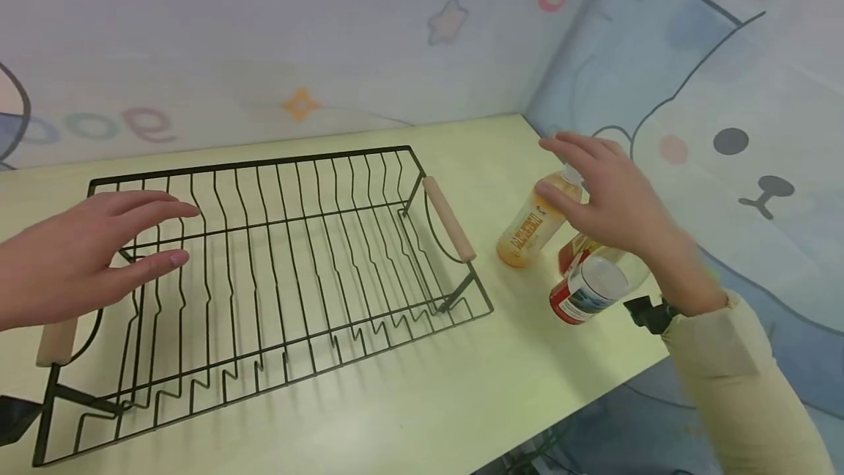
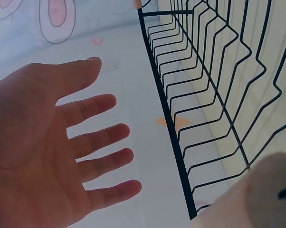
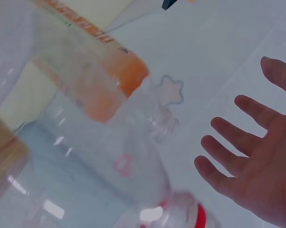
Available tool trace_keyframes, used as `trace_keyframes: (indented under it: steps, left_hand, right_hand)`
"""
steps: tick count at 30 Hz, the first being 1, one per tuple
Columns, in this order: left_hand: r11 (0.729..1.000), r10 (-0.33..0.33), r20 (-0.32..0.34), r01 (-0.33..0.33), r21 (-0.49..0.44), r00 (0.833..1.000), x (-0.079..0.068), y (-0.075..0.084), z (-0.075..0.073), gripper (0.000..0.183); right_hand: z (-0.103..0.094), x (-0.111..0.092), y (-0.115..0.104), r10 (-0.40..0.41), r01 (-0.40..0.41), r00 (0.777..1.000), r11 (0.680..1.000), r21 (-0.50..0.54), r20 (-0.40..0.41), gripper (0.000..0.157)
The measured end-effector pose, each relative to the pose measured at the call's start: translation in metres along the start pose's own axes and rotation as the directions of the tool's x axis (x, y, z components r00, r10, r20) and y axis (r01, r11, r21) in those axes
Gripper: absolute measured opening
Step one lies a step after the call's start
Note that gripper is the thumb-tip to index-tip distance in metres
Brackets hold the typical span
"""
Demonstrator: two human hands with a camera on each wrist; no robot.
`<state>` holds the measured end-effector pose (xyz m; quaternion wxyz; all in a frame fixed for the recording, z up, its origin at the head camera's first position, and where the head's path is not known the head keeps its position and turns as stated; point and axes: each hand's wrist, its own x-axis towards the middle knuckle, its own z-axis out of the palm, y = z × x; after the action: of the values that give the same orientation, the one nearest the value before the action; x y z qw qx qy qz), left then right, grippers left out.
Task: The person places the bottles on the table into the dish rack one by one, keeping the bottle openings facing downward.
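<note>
A black wire dish rack [image 1: 250,165] with wooden handles, one of them the right handle [image 1: 448,218], stands on the table. My left hand [image 1: 92,259] hovers over its left end, fingers stretched out; in the left wrist view this hand [image 2: 62,142] is spread and holds nothing. Over the bottles at the right is my right hand [image 1: 613,196], partly hiding them. Nearest to it is a bottle with orange print [image 1: 527,233]. The right wrist view shows the hand [image 3: 257,152] with fingers apart, a gap between it and a clear plastic bottle [image 3: 109,161].
A jar with a red and white label [image 1: 587,292] stands in front of a red-and-yellow labelled container [image 1: 574,251], mostly covered. The pale table [image 1: 422,402] ends at a front right edge, with cables [image 1: 547,453] below. Printed cloth walls [image 1: 369,42] rise behind.
</note>
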<state>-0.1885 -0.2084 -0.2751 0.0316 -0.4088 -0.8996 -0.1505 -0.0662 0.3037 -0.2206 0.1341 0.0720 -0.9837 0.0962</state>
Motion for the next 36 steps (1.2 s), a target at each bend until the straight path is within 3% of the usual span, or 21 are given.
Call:
trace_keyframes:
  steps: [12,16,20,24,28,33,36]
  left_hand:
    - [0.999,-0.038,0.104,0.034,0.038,0.994,0.007,-0.006,0.007,0.05]
    - [0.999,-0.04,0.101,0.039,0.016,0.994,0.006,-0.009,0.01,0.05]
    - [0.999,-0.04,0.102,0.041,-0.009,0.994,0.005,-0.012,0.012,0.051]
    - [0.999,-0.047,0.109,0.05,-0.017,0.993,0.005,-0.013,0.013,0.053]
    - [0.998,-0.061,0.116,0.062,-0.008,0.991,0.003,-0.01,0.014,0.054]
    - [0.998,-0.059,0.123,0.06,-0.004,0.991,-0.004,-0.006,0.017,0.056]
    - [0.999,-0.04,0.097,0.042,-0.021,0.994,-0.012,-0.006,0.02,0.055]
  right_hand:
    - [-0.018,-0.03,0.025,0.145,-0.139,0.986,0.987,-0.075,0.084,0.067]
    - [-0.023,-0.047,0.032,0.181,-0.178,0.982,0.982,-0.063,0.048,0.068]
    - [-0.025,-0.065,0.038,0.222,-0.223,0.974,0.975,-0.016,-0.042,0.067]
    - [-0.022,-0.083,0.045,0.289,-0.287,0.943,0.957,0.039,-0.162,0.072]
    - [-0.011,-0.104,0.051,0.363,-0.345,0.894,0.932,0.115,-0.262,0.077]
    - [0.01,-0.133,0.057,0.513,-0.455,0.824,0.852,0.257,-0.242,0.086]
    - [0.025,-0.144,0.06,0.541,-0.468,0.815,0.826,0.313,-0.208,0.092]
